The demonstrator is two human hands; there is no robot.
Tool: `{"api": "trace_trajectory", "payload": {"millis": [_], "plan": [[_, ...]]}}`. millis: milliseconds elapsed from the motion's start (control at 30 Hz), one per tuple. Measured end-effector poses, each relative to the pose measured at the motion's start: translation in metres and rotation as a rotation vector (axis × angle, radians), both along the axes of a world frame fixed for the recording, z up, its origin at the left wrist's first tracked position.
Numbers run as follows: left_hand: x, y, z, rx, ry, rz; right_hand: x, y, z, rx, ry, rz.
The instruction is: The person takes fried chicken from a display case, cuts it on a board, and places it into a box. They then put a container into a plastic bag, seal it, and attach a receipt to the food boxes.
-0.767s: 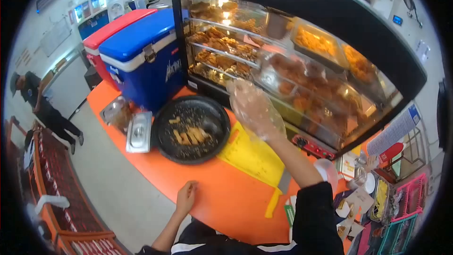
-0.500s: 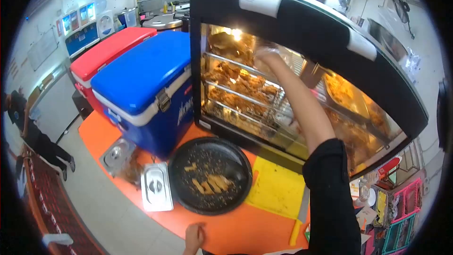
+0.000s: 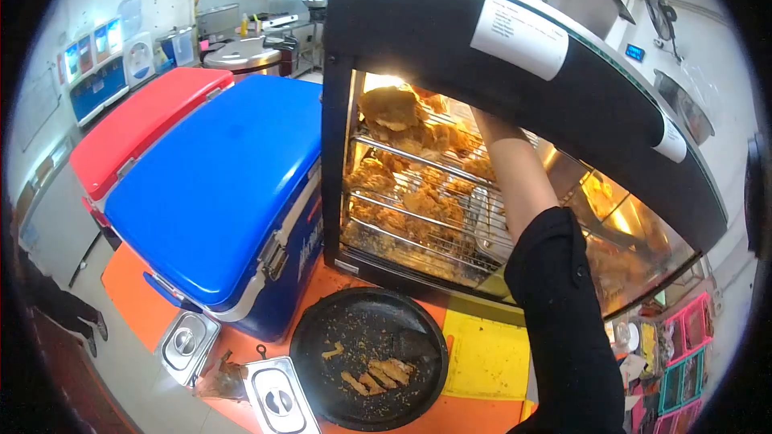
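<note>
Pushed deeper since the earlier frame, the right hand (image 3: 487,122) is now at the top rack (image 3: 418,157) of the cabinet (image 3: 434,32). Its fingers are lost behind the upper edge, so its grip cannot be told. A blue cooler (image 3: 217,193) stands left of the arm, with a black pan (image 3: 322,345) of scraps below on the table (image 3: 129,297). Chicken (image 3: 390,108) lies just left of the hand on the same rack. The left hand is out of shot.
</note>
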State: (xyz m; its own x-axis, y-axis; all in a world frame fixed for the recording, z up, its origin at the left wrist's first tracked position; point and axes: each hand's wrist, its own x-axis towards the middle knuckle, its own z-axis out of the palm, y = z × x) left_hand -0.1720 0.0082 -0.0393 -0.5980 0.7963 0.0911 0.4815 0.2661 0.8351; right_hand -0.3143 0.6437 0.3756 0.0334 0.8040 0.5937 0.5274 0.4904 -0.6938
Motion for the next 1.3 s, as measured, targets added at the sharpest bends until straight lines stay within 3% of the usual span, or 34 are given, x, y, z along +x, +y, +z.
{"api": "trace_trajectory", "payload": {"millis": [200,333,400,467,533,600,633,667,700,733,767,833,867,933,967,1000,1067,1167,1233,1300], "plan": [[0.009,-0.011,-0.007,0.004,0.049,-0.015,0.010,-0.035,0.013,-0.150,0.811,0.462],[0.021,-0.030,-0.030,0.030,0.137,-0.017,0.029,-0.095,0.024,-0.296,1.069,0.784],[0.022,-0.037,-0.035,0.011,0.167,-0.051,0.055,-0.139,0.015,-0.392,1.068,0.907],[0.018,-0.033,-0.008,-0.024,0.115,-0.120,0.093,-0.198,-0.002,-0.503,0.990,0.978],[0.021,-0.030,0.002,-0.029,0.115,-0.101,0.147,-0.266,-0.029,-0.624,0.795,0.983],[0.021,-0.033,-0.003,0.016,0.139,-0.085,0.218,-0.316,-0.067,-0.691,0.429,0.965],[0.021,-0.032,-0.003,0.035,0.144,-0.080,0.251,-0.316,-0.119,-0.623,0.363,1.066],[0.022,-0.032,-0.002,0.021,0.140,-0.084,0.287,-0.317,-0.166,-0.632,0.123,0.995],[0.024,-0.030,0.000,0.040,0.144,-0.062,0.321,-0.333,-0.210,-0.802,0.198,0.926],[0.026,-0.029,0.002,0.062,0.151,-0.044,0.364,-0.321,-0.295,-0.806,0.076,0.762],[0.028,-0.030,0.003,0.059,0.148,-0.059,0.384,-0.350,-0.298,-0.972,0.363,0.733],[0.032,-0.027,0.005,0.055,0.152,-0.077,0.414,-0.349,-0.313,-1.103,-0.123,0.729],[0.038,-0.023,0.008,0.058,0.152,-0.093,0.425,-0.343,-0.330,-1.101,-0.115,0.714],[0.045,-0.014,0.016,0.070,0.230,-0.195,0.437,-0.333,-0.359,-0.865,-0.184,0.695],[0.052,-0.007,0.015,0.054,0.272,-0.252,0.445,-0.325,-0.363,-0.421,-0.778,0.519],[0.063,0.000,0.012,0.039,0.271,-0.263,0.462,-0.331,-0.372,-0.440,-0.771,0.518],[0.081,0.032,0.022,0.079,0.326,-0.419,0.485,-0.356,-0.370,0.004,-0.800,0.124],[0.113,0.087,0.027,0.058,0.451,-0.435,0.508,-0.460,-0.334,-0.234,-0.684,-0.047],[0.132,0.132,0.038,0.071,0.423,-0.376,0.513,-0.480,-0.335,-0.344,-0.630,-0.116],[0.141,0.169,0.043,0.109,0.380,-0.336,0.515,-0.483,-0.359,-0.753,-0.727,-0.205]]}}
